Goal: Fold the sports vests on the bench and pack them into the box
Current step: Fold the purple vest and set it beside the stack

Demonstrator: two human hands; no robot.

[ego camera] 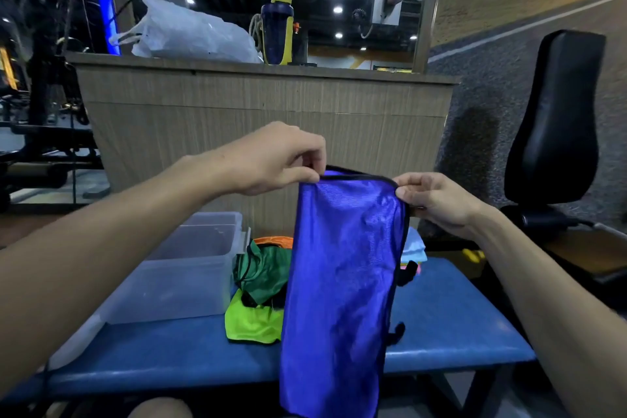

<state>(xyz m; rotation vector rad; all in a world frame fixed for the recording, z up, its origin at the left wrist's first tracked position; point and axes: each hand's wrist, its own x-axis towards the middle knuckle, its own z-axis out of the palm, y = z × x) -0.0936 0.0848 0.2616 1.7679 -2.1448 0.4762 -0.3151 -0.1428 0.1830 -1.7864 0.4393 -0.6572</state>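
A blue-purple sports vest (pixel 341 282) with black trim hangs lengthwise in front of me, folded narrow, above the blue bench (pixel 451 326). My left hand (pixel 271 159) pinches its top left corner. My right hand (pixel 437 200) pinches its top right corner. Behind the hanging vest lies a pile on the bench: a lime vest (pixel 252 322), a dark green vest (pixel 264 273) and an orange vest (pixel 273 242). More light-coloured cloth (pixel 414 248) peeks out at the right of the vest. A clear plastic box (pixel 179 275) stands open on the bench's left part.
A wooden counter (pixel 264 102) rises behind the bench, carrying a white plastic bag (pixel 190 32) and a blue-yellow bottle (pixel 276 30). A black padded gym seat (pixel 556 119) stands at the right. Gym machines (pixel 44 85) fill the left. My knee (pixel 159 408) shows at the bottom.
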